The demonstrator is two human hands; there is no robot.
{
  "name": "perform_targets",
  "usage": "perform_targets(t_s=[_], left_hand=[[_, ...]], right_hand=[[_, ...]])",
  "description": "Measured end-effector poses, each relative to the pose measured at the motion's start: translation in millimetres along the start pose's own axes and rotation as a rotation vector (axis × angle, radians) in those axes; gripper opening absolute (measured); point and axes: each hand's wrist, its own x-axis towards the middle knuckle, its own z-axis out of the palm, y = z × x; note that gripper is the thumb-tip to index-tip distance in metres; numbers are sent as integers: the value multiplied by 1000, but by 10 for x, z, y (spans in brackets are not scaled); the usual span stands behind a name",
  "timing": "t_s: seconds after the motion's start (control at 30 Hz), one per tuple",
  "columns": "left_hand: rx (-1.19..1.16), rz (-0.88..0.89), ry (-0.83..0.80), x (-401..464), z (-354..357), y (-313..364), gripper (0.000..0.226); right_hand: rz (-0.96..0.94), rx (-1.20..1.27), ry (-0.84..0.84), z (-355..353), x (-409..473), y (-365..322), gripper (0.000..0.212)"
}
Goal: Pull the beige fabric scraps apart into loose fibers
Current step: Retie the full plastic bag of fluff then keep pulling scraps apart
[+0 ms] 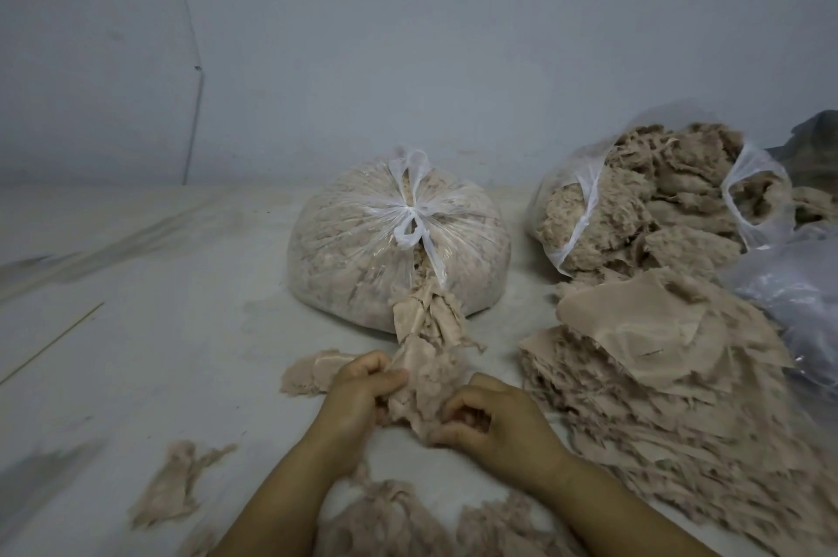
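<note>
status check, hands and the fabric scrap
Left hand and right hand both gripping one beige scrap, partly frayed. Scrap pile waiting at right. Tied bag just behind, not blocking.

**Layout of the work floor**

Tied bag [399,234] at centre, before the wall [408,35]. Open bag [644,198] to its right. Scrap stack [657,357] in front of the open bag. Held scraps [421,357] between tied bag and both hands: left hand [358,393], right hand [494,420]. Fibre tufts [172,488] nearest, left of the forearms.
</note>
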Motion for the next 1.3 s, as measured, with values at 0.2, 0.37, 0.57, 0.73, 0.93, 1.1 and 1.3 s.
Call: perform_targets(t_s=[0.2,0.37,0.57,0.73,0.93,1.1,1.3], left_hand=[[273,97,-167,-56,76,-42,39],[35,74,12,-20,-21,39,40],[-33,-72,-179,-77,45,12,16],[-50,-131,-284,-117,74,20,14],[-157,-79,-172,-85,58,-13,9],[67,79,-14,-64,114,-43,25],[46,73,-33,-111,107,9,24]], right_hand=[[57,118,84,-22,26,-59,34],[189,90,42,-89,30,-2,8],[226,300,44,-106,28,-171,29],[304,842,52,-46,41,-213,16],[242,776,51,-18,40,-200,17],[191,540,-11,-6,19,-195,26],[284,469,56,-33,29,-198,16]])
